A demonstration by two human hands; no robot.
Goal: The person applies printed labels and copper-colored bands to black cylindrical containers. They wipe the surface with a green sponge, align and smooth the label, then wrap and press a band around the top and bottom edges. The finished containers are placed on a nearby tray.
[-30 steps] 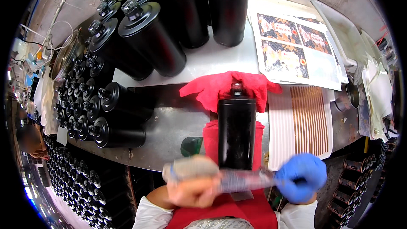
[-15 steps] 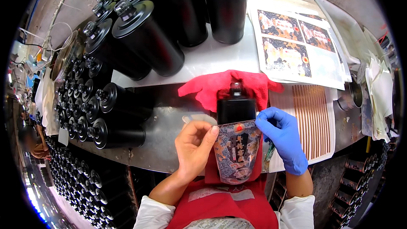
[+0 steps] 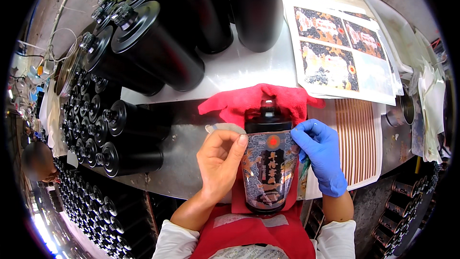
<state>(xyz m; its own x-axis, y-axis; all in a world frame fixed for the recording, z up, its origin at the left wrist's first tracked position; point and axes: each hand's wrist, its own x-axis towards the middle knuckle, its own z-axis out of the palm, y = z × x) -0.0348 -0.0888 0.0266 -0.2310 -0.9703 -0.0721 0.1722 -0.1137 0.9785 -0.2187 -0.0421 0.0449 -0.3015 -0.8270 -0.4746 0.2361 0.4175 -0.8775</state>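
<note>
Two hands pressing a label onto a black bottle.

The bare left hand (image 3: 221, 160) and blue-gloved right hand (image 3: 320, 156) pinch the top corners of a patterned label (image 3: 268, 168) against the bottle (image 3: 267, 163) lying between them. A red cloth (image 3: 249, 100) lies just beyond; printed sheets (image 3: 335, 57) lie farther right, black canisters (image 3: 158, 48) farther left.

both hands (image 3: 220, 156) on labelled black bottle (image 3: 268, 163)

Packaging workshop: rows of black canisters (image 3: 158, 52), label sheets (image 3: 335, 52).
</note>
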